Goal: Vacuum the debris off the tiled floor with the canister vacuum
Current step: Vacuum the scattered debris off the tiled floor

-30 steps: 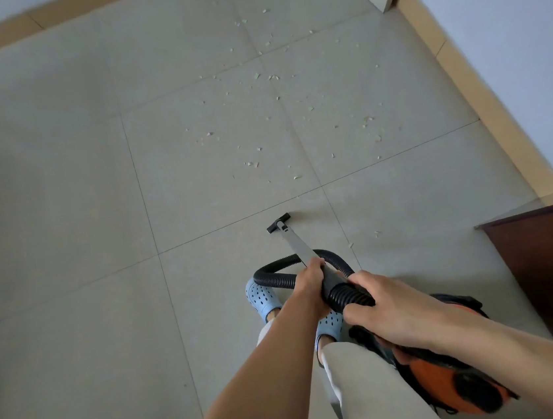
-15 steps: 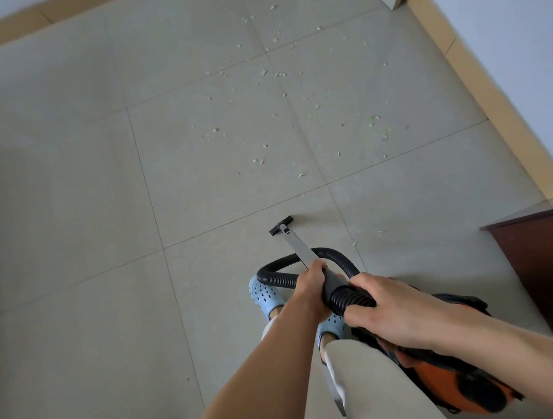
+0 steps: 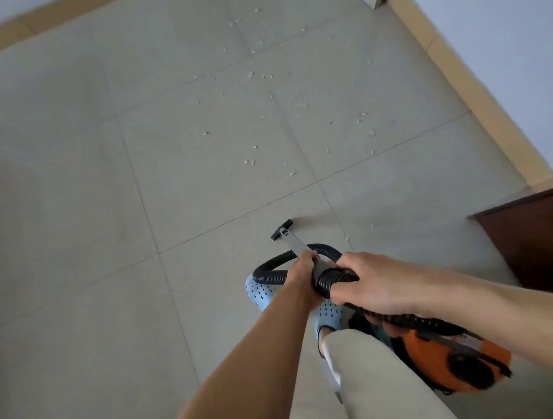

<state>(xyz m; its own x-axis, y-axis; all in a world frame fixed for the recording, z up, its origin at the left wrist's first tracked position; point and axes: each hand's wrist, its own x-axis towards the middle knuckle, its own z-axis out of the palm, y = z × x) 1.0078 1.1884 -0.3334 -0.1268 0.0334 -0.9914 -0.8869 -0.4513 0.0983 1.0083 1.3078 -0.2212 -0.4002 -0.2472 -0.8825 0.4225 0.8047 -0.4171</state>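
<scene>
My left hand (image 3: pixel 304 268) gripping the wand (image 3: pixel 294 241), my right hand (image 3: pixel 371 283) gripping the hose (image 3: pixel 335 280), nozzle (image 3: pixel 281 229) on the floor (image 3: pixel 66 250), debris (image 3: pixel 252 74) scattered well ahead, orange vacuum (image 3: pixel 457 357) beside my right leg.

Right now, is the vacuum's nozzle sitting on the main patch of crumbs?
No, the nozzle rests on a bare tile, with most crumbs scattered farther ahead.

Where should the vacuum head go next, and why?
Probably forward: the nozzle sits on bare tile, while most crumbs lie scattered ahead. Both hands, left and right, already grip the wand and hose, so pushing it out seems enough.
</scene>
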